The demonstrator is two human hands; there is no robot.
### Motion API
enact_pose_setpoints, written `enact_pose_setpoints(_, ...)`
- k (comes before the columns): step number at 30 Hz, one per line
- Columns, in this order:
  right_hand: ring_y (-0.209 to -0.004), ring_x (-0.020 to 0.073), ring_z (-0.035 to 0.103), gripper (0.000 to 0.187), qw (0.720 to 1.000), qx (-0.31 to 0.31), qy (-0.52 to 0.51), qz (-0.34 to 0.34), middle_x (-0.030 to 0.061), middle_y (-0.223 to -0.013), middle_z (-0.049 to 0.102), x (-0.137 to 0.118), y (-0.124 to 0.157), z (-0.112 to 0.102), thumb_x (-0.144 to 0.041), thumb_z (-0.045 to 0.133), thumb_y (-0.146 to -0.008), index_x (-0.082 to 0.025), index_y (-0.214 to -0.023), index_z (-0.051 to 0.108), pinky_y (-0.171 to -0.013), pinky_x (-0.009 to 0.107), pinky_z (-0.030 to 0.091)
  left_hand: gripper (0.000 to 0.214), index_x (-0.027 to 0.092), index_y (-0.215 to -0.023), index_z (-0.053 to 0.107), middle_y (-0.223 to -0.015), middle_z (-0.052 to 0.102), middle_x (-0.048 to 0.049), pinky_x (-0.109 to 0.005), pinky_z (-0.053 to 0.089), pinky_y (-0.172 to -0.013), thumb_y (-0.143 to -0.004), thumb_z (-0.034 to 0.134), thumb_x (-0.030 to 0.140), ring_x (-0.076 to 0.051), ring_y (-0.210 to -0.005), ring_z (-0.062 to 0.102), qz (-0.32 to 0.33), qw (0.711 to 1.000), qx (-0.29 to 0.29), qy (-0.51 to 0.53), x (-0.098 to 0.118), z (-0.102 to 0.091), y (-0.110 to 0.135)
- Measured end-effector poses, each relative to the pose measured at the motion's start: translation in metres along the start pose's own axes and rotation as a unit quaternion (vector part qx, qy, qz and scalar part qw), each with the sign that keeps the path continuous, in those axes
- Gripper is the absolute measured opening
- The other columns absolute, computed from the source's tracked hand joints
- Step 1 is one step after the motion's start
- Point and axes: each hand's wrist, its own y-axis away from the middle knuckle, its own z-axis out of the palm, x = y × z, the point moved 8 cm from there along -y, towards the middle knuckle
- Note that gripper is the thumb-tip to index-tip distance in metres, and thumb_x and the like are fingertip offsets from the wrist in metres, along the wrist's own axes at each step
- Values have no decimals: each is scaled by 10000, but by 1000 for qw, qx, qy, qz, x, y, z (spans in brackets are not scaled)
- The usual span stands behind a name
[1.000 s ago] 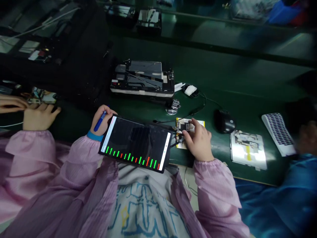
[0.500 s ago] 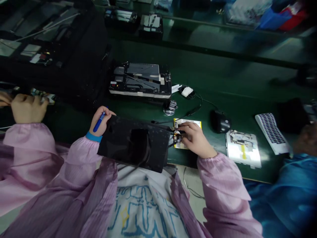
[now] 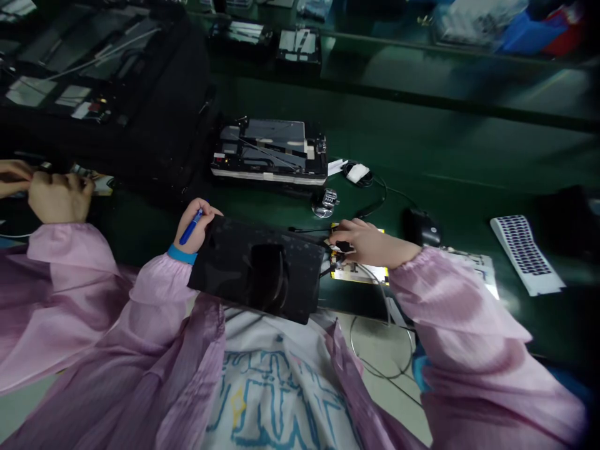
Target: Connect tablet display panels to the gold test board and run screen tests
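Note:
A dark tablet (image 3: 260, 269) with a blank screen rests tilted at the near edge of the green bench, over my lap. My left hand (image 3: 195, 226) grips its left edge, fingers closed round a blue pen (image 3: 190, 227). My right hand (image 3: 363, 242) lies at the tablet's right edge, fingers pinched on a black cable plug (image 3: 344, 247) above a small yellow-edged circuit board (image 3: 359, 270). Thin black cables run from there to the tablet.
An opened device (image 3: 270, 153) lies behind the tablet, with a metal tally counter (image 3: 327, 202) and a white adapter (image 3: 357, 172) beside it. A black mouse (image 3: 424, 228) and a keypad sheet (image 3: 525, 252) sit to the right. Another person's hands (image 3: 54, 195) work at the left.
The tablet screen showed green and red bars and is now black. My right arm has swung in from the right, covering the white panel. The neighbour's hands closed into fists.

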Motion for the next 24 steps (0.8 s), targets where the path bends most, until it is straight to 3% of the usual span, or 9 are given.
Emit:
enact_pose_setpoints(5,-1083,299,500,416,997,-66,27,-1,93,-1125,542,-10,-9,-4,-233,695,-703,-284,-1112,633,-872,407,416,145,215,-741,427,-765,676,-4,-311,470,-679,-746,567,180,-179,-715,626,-10,1000,0,13,1,0,1)
enact_pose_setpoints(11,-1062,307,507,443,997,-70,37,13,104,-1098,530,-11,-9,-2,-256,685,-711,-285,-1148,618,-831,398,422,134,214,-739,431,-761,677,-4,-316,470,-701,-746,558,173,-179,-726,630,-4,1000,-4,15,3,1,2)
enact_pose_setpoints(14,-1017,293,533,382,998,-54,33,18,87,-1052,545,-9,-11,0,-237,706,-680,-289,-1055,655,-799,387,427,137,214,-736,427,-764,679,-7,-318,473,-696,-742,561,186,-181,-721,631,-5,1000,-3,9,3,1,1)
enact_pose_setpoints(17,-937,271,551,184,999,-24,29,15,77,-988,563,-6,-11,-1,-219,715,-647,-246,-823,671,-743,367,427,142,215,-732,425,-775,683,-12,-318,475,-687,-738,565,198,-183,-722,632,-5,1000,-2,-2,3,0,1)
enact_pose_setpoints(20,-871,240,555,73,1000,28,-4,5,66,-912,586,1,-3,-2,-184,677,-663,-217,-709,630,-737,354,425,141,216,-733,422,-785,680,-15,-316,476,-678,-741,562,206,-187,-731,633,-6,1000,0,-14,3,-1,1)
enact_pose_setpoints(22,-818,218,562,39,994,89,-51,23,60,-855,595,10,9,-4,-199,645,-702,-208,-700,607,-726,340,433,143,216,-735,421,-788,678,-13,-313,475,-674,-744,563,207,-186,-734,631,-5,1000,3,-19,3,-1,2)
enact_pose_setpoints(24,-741,204,558,63,972,193,-87,103,58,-801,588,28,26,-7,-246,619,-742,-202,-724,579,-672,329,437,142,216,-738,421,-784,675,-10,-312,473,-675,-746,563,203,-185,-733,627,-5,1000,4,-20,4,-1,2)
